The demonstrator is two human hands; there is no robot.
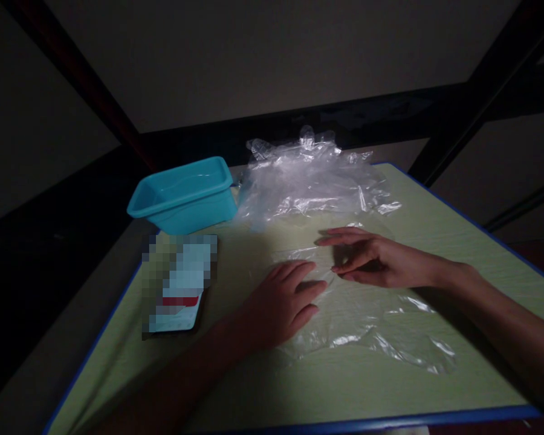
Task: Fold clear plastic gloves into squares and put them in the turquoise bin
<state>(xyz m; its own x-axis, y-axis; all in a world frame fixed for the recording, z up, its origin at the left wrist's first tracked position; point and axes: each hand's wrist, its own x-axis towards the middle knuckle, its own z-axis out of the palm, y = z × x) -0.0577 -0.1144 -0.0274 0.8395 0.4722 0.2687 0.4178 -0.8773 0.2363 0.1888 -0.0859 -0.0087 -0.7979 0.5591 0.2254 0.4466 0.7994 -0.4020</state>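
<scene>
A thin, clear plastic glove (358, 320) lies spread on the table, wrinkled and shiny toward the lower right. My left hand (288, 302) rests on its left part, palm down, fingers apart. From the right reaches my right hand (372, 260), its thumb and index finger pinched together at the glove's upper part, while the other fingers stretch out above. The exact bit of film between those fingertips is too thin to make out. Behind both hands sits a crumpled heap of clear plastic gloves (312, 181), with finger-shaped ends sticking up.
A turquoise plastic basket (190, 211) stands at the table's back left. In front of it lies a phone (181, 290) with a lit, partly blurred screen. The pale table (471, 368) has a blue edge, and a wall rises behind it.
</scene>
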